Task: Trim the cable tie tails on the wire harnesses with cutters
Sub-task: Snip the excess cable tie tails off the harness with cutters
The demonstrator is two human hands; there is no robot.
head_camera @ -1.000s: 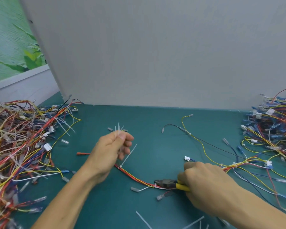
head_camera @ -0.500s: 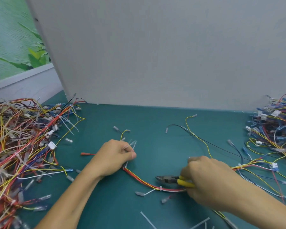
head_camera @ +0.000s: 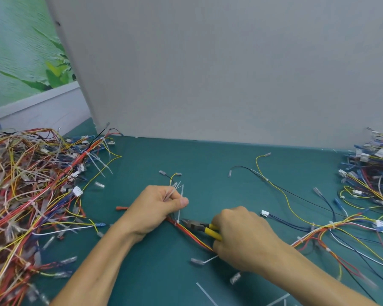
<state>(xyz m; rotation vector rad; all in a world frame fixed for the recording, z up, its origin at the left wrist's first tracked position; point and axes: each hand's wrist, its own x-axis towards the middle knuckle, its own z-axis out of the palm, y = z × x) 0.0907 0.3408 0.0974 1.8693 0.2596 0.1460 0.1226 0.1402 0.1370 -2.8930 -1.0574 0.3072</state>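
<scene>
The harness [head_camera: 192, 236] is laid across the table [head_camera: 208, 164] between the hands. A bunch of cut tails [head_camera: 177, 189] is pinched in the left hand [head_camera: 157, 208], by which an uncut tail [head_camera: 179, 214] also seems to be held upright. The cutters [head_camera: 197, 224] are clasped by the right hand [head_camera: 241, 237], tips just beside that tie. Much is judged left: long tails are seen in the left pile [head_camera: 27, 184].

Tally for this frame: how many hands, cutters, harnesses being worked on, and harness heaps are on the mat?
hands: 2 (left hand pinching cable tie tails, right hand gripping the cutters)
cutters: 1
harness between the hands: 1
harness heaps: 2 (left heap, right heap)
Total: 6
</scene>
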